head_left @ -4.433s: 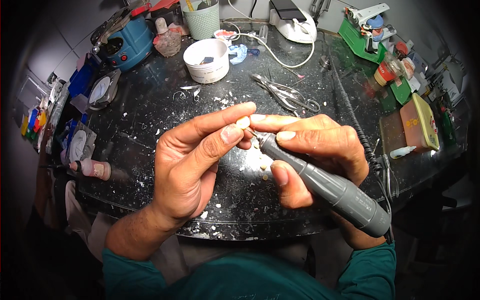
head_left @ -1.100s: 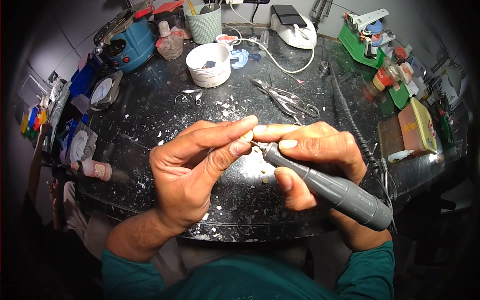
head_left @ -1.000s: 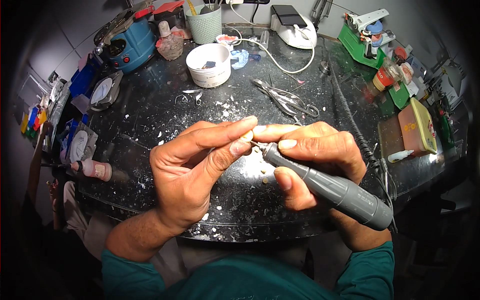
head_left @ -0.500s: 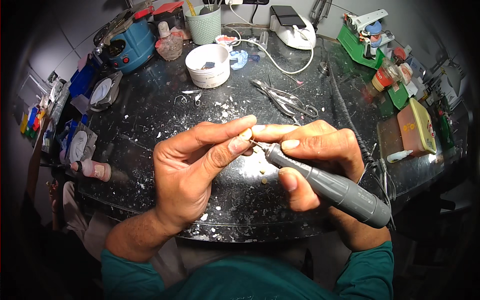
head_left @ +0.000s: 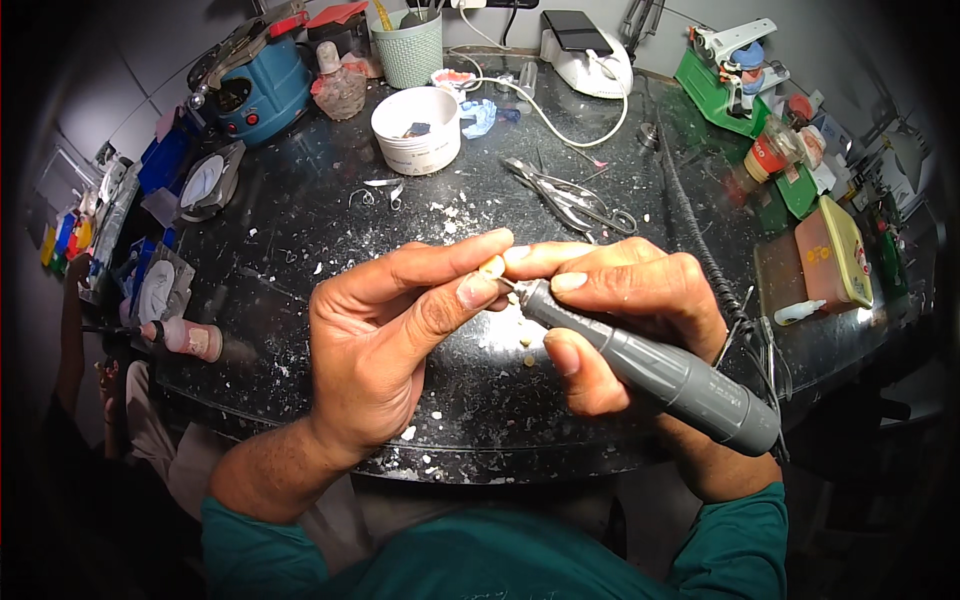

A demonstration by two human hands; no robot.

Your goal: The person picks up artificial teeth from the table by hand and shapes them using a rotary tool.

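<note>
Between the thumb and index fingertip of my left hand (head_left: pixel 375 345) is a small yellowish-white dental crown (head_left: pixel 492 267), mostly covered by the fingers. My right hand (head_left: pixel 635 300) is closed round a dark grey rotary handpiece (head_left: pixel 665 375), its thick rear end slanting down to the right. The handpiece's thin metal bur (head_left: pixel 508 284) points at the crown and appears to meet its lower right side. My right index fingertip rests close to my left fingertips.
White crumbs and dust lie over the black bench (head_left: pixel 300 380). Beyond my hands are pliers (head_left: pixel 570 200), a white tub (head_left: pixel 415 135) and a denture model (head_left: pixel 453 80). A coiled cord (head_left: pixel 690 220) runs down the right, near a lidded box (head_left: pixel 835 255). A pink bottle (head_left: pixel 190 340) stands left.
The handpiece and my right hand have shifted slightly left, closer to the crown. My left hand has hardly moved.
</note>
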